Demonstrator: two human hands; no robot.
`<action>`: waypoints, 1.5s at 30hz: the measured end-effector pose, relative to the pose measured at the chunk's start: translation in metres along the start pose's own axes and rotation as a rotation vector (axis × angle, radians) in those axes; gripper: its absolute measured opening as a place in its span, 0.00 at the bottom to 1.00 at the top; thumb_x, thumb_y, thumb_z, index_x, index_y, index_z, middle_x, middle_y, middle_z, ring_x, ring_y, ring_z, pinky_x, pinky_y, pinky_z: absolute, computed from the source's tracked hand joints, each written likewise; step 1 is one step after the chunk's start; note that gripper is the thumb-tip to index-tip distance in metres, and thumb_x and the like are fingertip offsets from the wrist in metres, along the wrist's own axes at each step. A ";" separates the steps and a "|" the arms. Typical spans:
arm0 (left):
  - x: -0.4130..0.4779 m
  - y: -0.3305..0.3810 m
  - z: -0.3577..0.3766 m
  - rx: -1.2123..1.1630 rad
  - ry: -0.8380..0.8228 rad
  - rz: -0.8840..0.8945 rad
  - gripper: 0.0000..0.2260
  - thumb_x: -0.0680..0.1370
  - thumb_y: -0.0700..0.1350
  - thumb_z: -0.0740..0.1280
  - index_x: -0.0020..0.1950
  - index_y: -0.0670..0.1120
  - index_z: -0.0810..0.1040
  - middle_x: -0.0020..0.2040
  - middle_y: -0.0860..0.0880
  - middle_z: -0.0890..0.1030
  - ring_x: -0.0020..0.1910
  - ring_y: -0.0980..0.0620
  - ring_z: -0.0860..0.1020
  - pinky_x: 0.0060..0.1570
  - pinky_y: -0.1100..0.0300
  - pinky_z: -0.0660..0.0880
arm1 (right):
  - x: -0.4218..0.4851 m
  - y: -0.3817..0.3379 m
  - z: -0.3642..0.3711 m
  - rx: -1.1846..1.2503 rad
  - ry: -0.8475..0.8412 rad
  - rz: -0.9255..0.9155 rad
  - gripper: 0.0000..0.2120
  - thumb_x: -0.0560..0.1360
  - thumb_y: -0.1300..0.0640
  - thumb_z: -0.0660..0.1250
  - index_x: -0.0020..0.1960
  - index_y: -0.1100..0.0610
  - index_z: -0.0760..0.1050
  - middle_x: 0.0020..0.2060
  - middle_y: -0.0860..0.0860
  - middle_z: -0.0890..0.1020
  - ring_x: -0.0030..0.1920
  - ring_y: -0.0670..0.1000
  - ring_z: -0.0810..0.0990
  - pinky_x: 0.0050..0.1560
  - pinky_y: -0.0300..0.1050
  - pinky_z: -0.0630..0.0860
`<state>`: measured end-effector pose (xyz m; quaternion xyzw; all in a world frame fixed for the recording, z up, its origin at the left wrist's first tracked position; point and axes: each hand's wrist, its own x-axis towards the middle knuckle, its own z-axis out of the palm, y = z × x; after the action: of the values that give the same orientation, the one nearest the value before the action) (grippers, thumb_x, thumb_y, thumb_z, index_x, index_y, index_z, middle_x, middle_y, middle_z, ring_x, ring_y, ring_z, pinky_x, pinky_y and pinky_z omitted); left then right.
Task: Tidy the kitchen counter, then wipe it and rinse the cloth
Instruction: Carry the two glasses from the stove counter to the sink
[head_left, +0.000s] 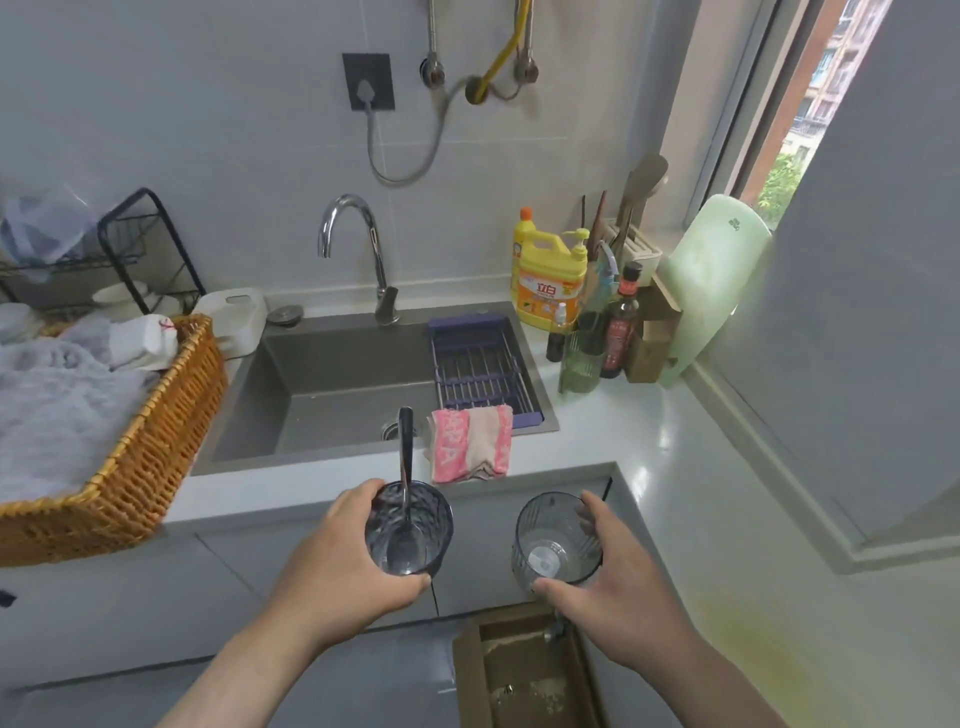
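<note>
Tidying is underway: the left hand (343, 561) grips a glass with a spoon (410, 530), and the right hand (618, 587) grips an empty glass (556, 540), both held off the table (649, 441). The pink cloth (470, 444) lies draped over the sink (311, 374) rim; wiping and rinsing remain.

a yellow detergent bottle (548, 280) far right of the sink (322, 364) is showing "立白" in red; the near pink cloth (470, 441) is displaying white letters, seemingly "apa".

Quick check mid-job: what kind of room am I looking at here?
Most likely a home kitchen: a sink with a curved tap set in a white counter, a yellow dish-soap bottle beside it, a pink cloth on the sink's edge.
</note>
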<state>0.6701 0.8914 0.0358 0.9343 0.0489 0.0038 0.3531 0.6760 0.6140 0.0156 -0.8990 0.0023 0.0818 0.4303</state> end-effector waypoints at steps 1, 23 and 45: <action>0.013 0.005 0.004 -0.004 -0.012 0.002 0.45 0.55 0.61 0.77 0.69 0.56 0.65 0.61 0.59 0.71 0.59 0.58 0.74 0.59 0.60 0.72 | 0.009 0.003 -0.004 0.012 0.004 0.009 0.53 0.62 0.36 0.74 0.78 0.42 0.50 0.74 0.39 0.64 0.72 0.41 0.64 0.72 0.45 0.65; 0.238 0.145 0.139 -0.070 -0.424 0.375 0.43 0.60 0.53 0.79 0.72 0.53 0.64 0.60 0.59 0.70 0.58 0.57 0.72 0.55 0.63 0.68 | 0.085 0.065 -0.084 0.154 0.483 0.428 0.49 0.65 0.43 0.77 0.77 0.46 0.53 0.72 0.40 0.65 0.71 0.44 0.66 0.69 0.42 0.65; 0.378 0.229 0.312 -0.122 -0.730 0.632 0.25 0.57 0.55 0.76 0.51 0.58 0.72 0.50 0.60 0.75 0.48 0.59 0.78 0.50 0.57 0.78 | 0.212 0.127 -0.125 0.179 0.780 0.662 0.32 0.65 0.49 0.78 0.63 0.40 0.66 0.49 0.33 0.71 0.50 0.34 0.73 0.48 0.31 0.68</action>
<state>1.0792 0.5508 -0.0574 0.8213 -0.3645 -0.2144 0.3830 0.8942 0.4511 -0.0367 -0.7735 0.4535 -0.1280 0.4239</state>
